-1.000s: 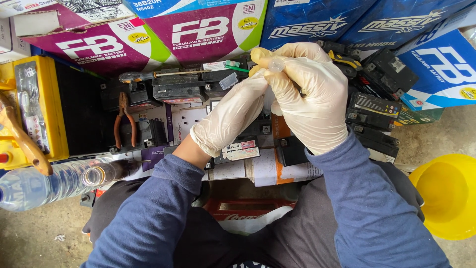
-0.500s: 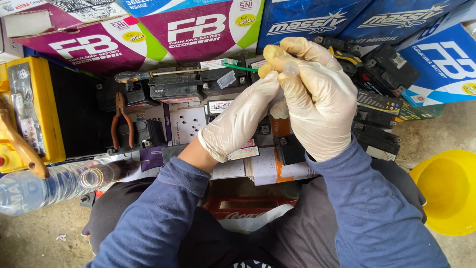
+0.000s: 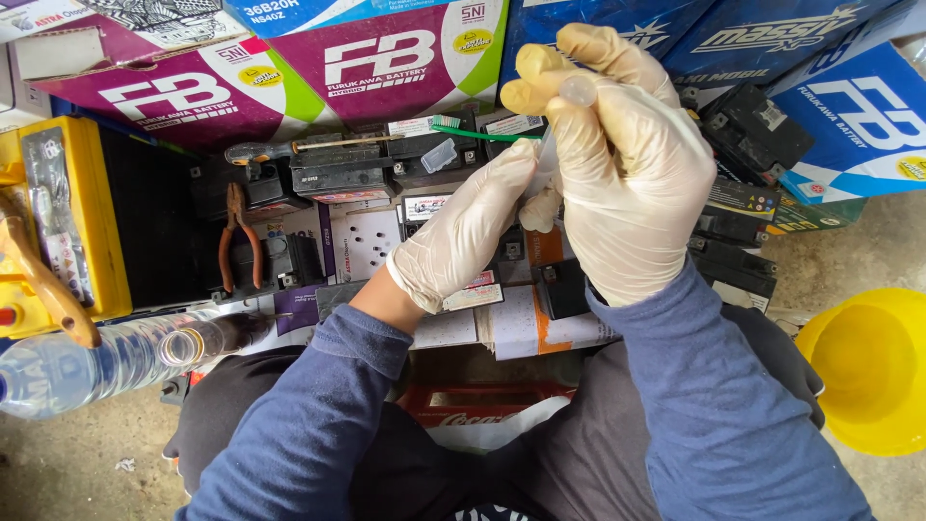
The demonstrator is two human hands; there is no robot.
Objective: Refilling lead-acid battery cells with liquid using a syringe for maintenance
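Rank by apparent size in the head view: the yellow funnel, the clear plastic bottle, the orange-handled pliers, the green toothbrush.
1. Clear plastic bottle and yellow funnel: look about alike, both cut off by the frame edge, so unranked.
2. Orange-handled pliers.
3. Green toothbrush, partly hidden behind the right hand.

right hand: the gloved right hand (image 3: pixel 632 183) sits a little higher in view than a second ago, fingertips now near the top edge.
left hand: the left hand (image 3: pixel 473 227) has followed it upward, fingers staying against the clear tube (image 3: pixel 545 159).
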